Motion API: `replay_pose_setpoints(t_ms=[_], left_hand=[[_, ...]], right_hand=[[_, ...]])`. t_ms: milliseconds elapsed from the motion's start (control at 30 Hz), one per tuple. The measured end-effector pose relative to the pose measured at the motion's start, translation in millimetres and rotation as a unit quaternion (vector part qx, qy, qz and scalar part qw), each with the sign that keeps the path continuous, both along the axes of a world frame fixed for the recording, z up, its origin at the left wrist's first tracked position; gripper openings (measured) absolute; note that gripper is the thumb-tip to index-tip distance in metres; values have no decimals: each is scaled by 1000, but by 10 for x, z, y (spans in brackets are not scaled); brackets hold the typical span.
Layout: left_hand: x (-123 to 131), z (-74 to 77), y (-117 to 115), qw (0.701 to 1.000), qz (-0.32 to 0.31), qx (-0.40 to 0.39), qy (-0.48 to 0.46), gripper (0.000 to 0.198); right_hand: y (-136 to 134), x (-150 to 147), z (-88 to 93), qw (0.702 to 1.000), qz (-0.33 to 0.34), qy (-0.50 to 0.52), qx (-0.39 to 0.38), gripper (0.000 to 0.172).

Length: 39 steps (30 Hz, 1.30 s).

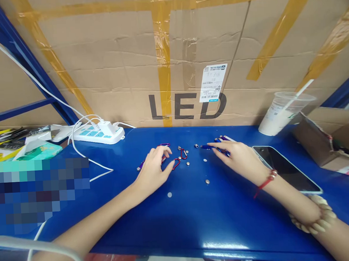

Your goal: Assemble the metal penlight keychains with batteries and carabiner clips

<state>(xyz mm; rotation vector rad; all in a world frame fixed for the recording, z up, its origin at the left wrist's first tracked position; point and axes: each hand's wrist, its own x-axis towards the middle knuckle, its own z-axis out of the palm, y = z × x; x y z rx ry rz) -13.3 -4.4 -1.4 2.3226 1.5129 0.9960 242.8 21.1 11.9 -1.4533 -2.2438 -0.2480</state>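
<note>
My left hand (153, 164) is over the left part of the blue table, its thumb apart from its bent fingers. Beneath and beside it are a slim purple metal tube (140, 166) and a red carabiner clip (176, 164). A second red carabiner (183, 153) lies just right of it, among several small silver button-like discs (188, 163). My right hand (234, 156) reaches over slim blue pen-like tubes (207, 147), thumb and forefinger stretched apart around them; its other fingers are partly hidden. A small silver metal piece (196, 146) lies left of those tubes.
A phone (287, 169) lies beside my right wrist. Behind it stand a plastic cup with a straw (279, 113) and an open cardboard box (324, 138). On the left are a white power strip (104, 134) and loose cables (99, 175). A large carton (115, 71) closes off the back.
</note>
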Motion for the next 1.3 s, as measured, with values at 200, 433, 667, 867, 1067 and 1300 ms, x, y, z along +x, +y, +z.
replay_pose_setpoints(t_ms=[200,433,667,867,1067,1300], left_hand=[[-131,154,74,990,60,41,118,12],[-134,98,67,965,92,12,245,16],[-129,1,83,967,81,27,241,13],[-129,80,83,984,75,72,142,18],[-21,74,48,997,1,5,-75,16],[128,-12,-76,976,-67,-50,-201,17]], right_hand=[[160,155,-168,994,-78,-77,8,28],[233,216,-217,987,-125,-99,1,25],[76,36,-71,998,38,45,12,26],[-154,-158,75,922,278,47,-265,44],[-39,-105,15,920,239,74,-303,42],[16,-157,-158,949,219,92,-209,30]])
